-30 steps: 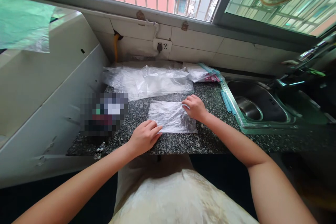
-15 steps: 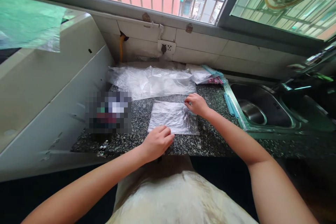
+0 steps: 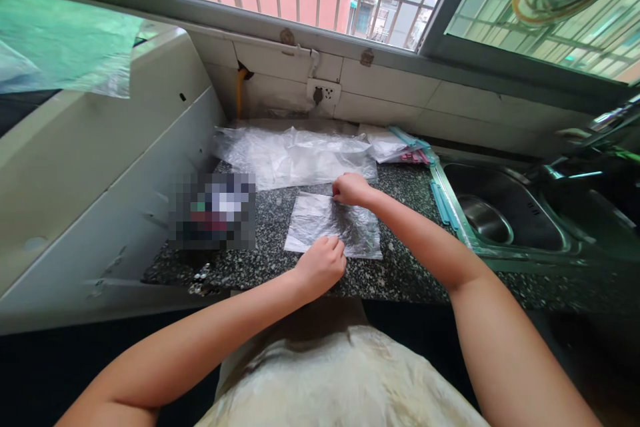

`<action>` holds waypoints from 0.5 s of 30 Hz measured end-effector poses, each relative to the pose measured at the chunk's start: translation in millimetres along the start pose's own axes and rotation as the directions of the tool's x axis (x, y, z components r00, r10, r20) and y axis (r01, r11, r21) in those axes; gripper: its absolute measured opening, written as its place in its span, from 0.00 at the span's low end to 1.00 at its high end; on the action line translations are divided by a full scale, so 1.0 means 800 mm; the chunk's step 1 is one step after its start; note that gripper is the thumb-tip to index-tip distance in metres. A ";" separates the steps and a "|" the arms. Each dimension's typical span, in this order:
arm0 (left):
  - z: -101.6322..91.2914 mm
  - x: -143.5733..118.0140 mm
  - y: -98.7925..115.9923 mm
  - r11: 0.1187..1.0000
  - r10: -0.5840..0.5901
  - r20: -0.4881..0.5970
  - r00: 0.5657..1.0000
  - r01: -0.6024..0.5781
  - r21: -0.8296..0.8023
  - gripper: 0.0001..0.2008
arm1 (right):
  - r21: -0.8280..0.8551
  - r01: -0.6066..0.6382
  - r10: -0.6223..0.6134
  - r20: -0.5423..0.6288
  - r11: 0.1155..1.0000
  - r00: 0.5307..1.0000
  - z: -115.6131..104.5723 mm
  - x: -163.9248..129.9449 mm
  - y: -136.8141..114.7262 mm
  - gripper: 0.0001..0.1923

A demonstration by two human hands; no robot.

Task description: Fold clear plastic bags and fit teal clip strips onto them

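A small clear plastic bag (image 3: 313, 219), wrinkled and flat, lies on the speckled granite counter (image 3: 270, 213). At its far edge, my right hand (image 3: 353, 189) is closed, thumb and fingers pinching the film. My left hand (image 3: 323, 267) rests at the near edge with its fingers curled together over the plastic; the fingertips are partly hidden. Just beyond, a larger pile of clear plastic bags (image 3: 295, 157) spreads along the wall side of the counter.
Light blue and pink strips (image 3: 413, 147) lie on plastic at the back right, with more blue strips (image 3: 440, 201) beside the metal sink (image 3: 543, 227). A bowl (image 3: 483, 219) sits in the sink. On the left are a pixelated item (image 3: 213, 210) and a pale panel (image 3: 165, 167).
My right hand has moved left along the bag's far edge. My left hand has slid right along the near edge. The view has shifted slightly.
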State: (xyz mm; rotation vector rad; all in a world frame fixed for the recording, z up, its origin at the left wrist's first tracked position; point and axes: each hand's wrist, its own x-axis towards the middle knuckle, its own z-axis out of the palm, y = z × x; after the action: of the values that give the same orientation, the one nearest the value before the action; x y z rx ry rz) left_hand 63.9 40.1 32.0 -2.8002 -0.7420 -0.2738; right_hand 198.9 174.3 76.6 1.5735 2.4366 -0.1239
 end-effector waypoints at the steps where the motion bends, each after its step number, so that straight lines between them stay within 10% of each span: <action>1: -0.002 0.000 0.001 1.000 0.000 -0.008 1.000 0.000 0.010 0.12 | -0.009 -0.002 0.002 0.022 1.000 1.000 0.000 -0.001 -0.002 0.10; 15: 0.008 -0.070 -0.063 0.982 0.177 -0.143 0.974 -0.184 -0.038 0.08 | 0.090 -0.142 0.136 0.072 0.986 0.988 0.022 -0.060 0.014 0.08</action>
State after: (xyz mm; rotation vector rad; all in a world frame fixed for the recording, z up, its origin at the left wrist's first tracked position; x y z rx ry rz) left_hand -8.9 58.4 20.9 -2.8362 -0.4516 -0.4544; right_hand 230.4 132.7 72.1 1.7449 2.2939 -0.2663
